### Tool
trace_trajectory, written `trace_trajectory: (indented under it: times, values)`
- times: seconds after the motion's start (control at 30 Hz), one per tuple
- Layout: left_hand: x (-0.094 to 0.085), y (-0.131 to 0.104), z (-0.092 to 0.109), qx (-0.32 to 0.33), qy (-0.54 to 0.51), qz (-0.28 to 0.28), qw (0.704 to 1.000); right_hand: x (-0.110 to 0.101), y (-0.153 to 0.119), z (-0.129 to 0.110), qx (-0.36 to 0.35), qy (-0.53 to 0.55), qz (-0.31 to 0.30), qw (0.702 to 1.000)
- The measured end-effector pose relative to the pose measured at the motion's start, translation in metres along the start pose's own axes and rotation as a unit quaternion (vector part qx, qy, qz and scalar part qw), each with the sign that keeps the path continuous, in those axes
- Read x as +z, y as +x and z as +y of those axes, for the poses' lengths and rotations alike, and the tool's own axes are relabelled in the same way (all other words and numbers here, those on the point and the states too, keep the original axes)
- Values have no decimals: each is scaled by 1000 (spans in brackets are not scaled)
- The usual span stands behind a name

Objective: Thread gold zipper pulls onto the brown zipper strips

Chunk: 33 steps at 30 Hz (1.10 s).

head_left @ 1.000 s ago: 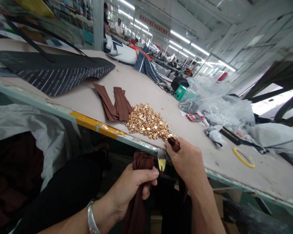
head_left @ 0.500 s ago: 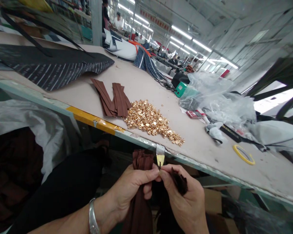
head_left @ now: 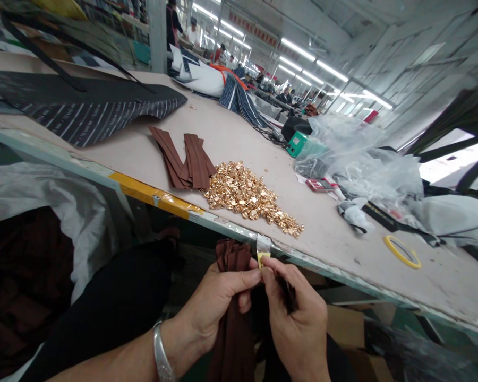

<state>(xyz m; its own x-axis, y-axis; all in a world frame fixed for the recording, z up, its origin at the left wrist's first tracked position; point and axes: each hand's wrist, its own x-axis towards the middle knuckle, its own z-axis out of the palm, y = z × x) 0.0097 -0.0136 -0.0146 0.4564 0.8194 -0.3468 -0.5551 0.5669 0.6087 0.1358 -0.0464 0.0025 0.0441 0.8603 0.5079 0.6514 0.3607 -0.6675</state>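
Note:
My left hand (head_left: 219, 289), with a silver bangle at the wrist, grips a bundle of brown fabric strips (head_left: 231, 339). The folded strip ends stick up above the fist and the long tails hang below. Right beside it, my right hand (head_left: 297, 313) is closed, thumb and forefinger pinched close to my left fingertips at a yellow-tipped tab (head_left: 263, 248) on the table edge. Dark brown frayed scraps (head_left: 289, 294) are tucked in its palm. What the pinch itself holds is too small to make out. Beyond my hands lies a heap of small gold metal pieces (head_left: 247, 191).
More brown strips (head_left: 183, 159) lie against the heap on the table (head_left: 330, 254). Dark striped sheet material (head_left: 91, 111) covers the left. Plastic bags (head_left: 374, 164), a green box (head_left: 297, 143) and a yellow tape roll (head_left: 402, 252) are on the right. White cloth (head_left: 75, 212) hangs lower left.
My right hand has tilted slightly left, its forefinger now in front of the yellow tab. Both hands have risen a little. The left still holds the strips.

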Motion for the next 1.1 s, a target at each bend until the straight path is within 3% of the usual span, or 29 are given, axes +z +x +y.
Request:
trace_trajectory:
  times: [0.27, 0.4, 0.57, 0.63, 0.73, 0.8, 0.87, 0.97, 1.1]
  values:
    - [0, -10, 0, 16, 87, -22, 996, -5, 5, -4, 158, 137, -17, 978]
    - [4, -14, 5, 24, 109, -51, 992, -6, 2, -12, 180, 133, -52, 973]
    - [3, -13, 4, -15, 128, -56, 990, -2, -1, -13, 207, 194, -52, 958]
    - [0, -13, 4, -20, 124, -68, 990, -2, -3, -9, 247, 259, -49, 933]
    - [-3, -13, 7, -24, 70, -91, 993, -3, -8, -2, 332, 369, -21, 868]
    - [-5, -14, 9, -28, 30, -71, 997, -4, -10, 1, 375, 407, 12, 833]
    - [-5, -14, 10, -33, 17, -27, 999, -4, -11, 3, 395, 412, 22, 821]
    - [-5, -14, 10, -44, 29, -4, 999, -4, -12, 4, 372, 375, 9, 849]
    - [-3, -15, 10, -21, 60, -30, 998, -6, -14, 3, 258, 256, -27, 931]
